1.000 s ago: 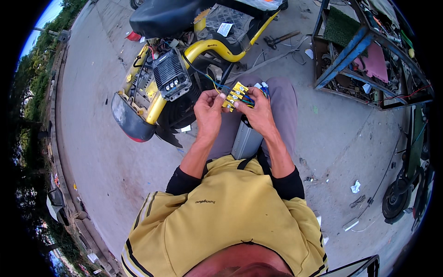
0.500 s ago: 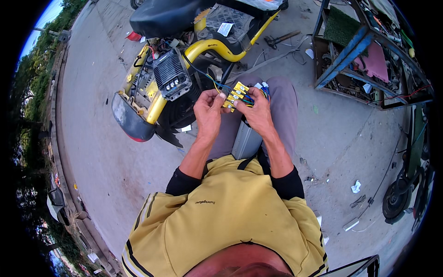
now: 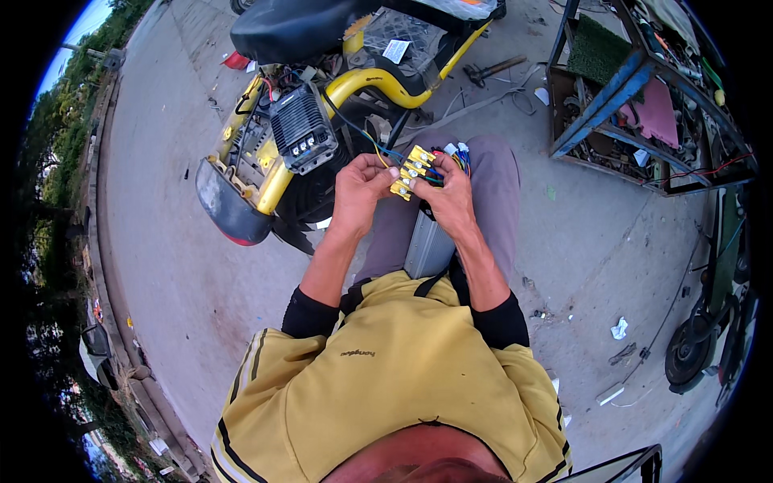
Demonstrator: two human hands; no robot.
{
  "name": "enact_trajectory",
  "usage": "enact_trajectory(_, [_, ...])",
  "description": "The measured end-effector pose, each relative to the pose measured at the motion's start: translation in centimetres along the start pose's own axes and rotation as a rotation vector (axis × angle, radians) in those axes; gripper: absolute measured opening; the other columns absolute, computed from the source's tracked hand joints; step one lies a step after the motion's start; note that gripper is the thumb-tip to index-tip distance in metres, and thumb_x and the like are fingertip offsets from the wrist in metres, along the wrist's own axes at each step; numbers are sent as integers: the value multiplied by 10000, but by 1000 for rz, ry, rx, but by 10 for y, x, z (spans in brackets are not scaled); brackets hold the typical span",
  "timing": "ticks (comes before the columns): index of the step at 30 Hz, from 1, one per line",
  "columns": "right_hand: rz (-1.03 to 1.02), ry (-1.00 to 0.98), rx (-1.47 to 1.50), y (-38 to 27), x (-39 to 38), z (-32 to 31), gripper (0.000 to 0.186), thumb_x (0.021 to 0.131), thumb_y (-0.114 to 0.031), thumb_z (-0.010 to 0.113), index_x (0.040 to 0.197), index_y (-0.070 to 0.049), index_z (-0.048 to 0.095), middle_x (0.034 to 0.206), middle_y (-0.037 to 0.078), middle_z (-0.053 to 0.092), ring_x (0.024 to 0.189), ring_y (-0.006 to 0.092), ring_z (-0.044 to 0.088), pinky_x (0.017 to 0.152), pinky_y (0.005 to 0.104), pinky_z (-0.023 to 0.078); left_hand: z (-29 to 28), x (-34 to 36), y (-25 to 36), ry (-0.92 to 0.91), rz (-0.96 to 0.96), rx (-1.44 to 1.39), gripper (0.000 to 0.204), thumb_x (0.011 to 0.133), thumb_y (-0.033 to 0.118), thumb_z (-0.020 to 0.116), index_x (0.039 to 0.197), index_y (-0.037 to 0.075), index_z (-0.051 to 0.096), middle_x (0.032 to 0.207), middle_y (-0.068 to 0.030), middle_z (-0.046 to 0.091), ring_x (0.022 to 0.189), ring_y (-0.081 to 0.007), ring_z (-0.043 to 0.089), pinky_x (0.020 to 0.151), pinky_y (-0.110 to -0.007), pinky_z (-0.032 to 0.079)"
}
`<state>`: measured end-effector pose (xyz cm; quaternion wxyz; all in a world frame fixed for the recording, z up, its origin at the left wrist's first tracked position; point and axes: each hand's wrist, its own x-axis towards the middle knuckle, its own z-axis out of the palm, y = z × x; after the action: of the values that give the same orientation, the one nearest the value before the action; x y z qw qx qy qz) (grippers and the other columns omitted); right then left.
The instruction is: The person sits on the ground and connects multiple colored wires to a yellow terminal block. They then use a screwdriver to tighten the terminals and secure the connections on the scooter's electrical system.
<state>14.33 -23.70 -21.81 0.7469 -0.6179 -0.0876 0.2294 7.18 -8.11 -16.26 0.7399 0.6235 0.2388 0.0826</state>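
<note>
In front of my knees I hold a yellow terminal block [image 3: 416,165] with metal screws along it. My right hand [image 3: 451,197] grips its right side, thumb on the face. At its left edge my left hand [image 3: 360,189] is closed in a pinch where thin wires [image 3: 375,146], yellow and blue, come over from the scooter. Its fingers partly hide what they pinch, apparently wire. Coloured wires with white connectors [image 3: 456,150] stick out beyond my right fingers. Between my thighs stands a grey finned metal box [image 3: 429,248].
A stripped scooter with a yellow frame [image 3: 362,80] stands ahead left, a black finned controller [image 3: 302,127] on it. A hammer [image 3: 493,69] lies on the ground beyond. At right are a blue metal rack [image 3: 600,101] of parts and another scooter's wheel [image 3: 691,352].
My left hand has shifted slightly left and down, baring more of the terminal block's left edge. My right hand keeps its grip on the block.
</note>
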Motion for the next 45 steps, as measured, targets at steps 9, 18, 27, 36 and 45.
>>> enact_trajectory(9, [98,-38,-30,-15,8,-6,435,772,-110,763,1136,82,620,1051,152,717,943,176,681,832,316,546,-2,10,1,-22,3,76,194,929,10,752,1067,-25,619,893,-105,733,750,-142,710,686,-271,589])
enact_trajectory(18, [29,-3,-55,5,16,0,466,758,-155,781,1138,64,624,1006,142,733,861,169,689,783,323,553,36,-40,123,-163,458,1367,191,939,207,754,994,26,727,784,-157,722,718,-331,719,653,-424,549])
enact_trajectory(27, [-6,-3,-110,5,15,-2,472,755,-194,799,1121,52,632,1023,167,750,931,207,726,848,345,565,132,186,161,-374,697,1754,163,907,144,673,965,21,763,974,-235,737,948,-426,709,860,-505,556])
enact_trajectory(36, [55,-35,-186,-10,15,-7,500,749,-233,823,1147,-11,620,1026,182,778,930,307,769,859,400,583,102,397,69,-186,390,1938,225,906,77,633,1093,12,742,1136,-261,740,1116,-408,713,940,-493,582])
enact_trajectory(45, [110,-102,-224,-23,22,-19,512,752,-226,821,1165,-12,606,1082,182,768,994,314,763,895,405,585,81,445,19,-116,293,2012,267,933,84,633,1172,71,750,1272,-200,719,1173,-375,705,961,-488,581])
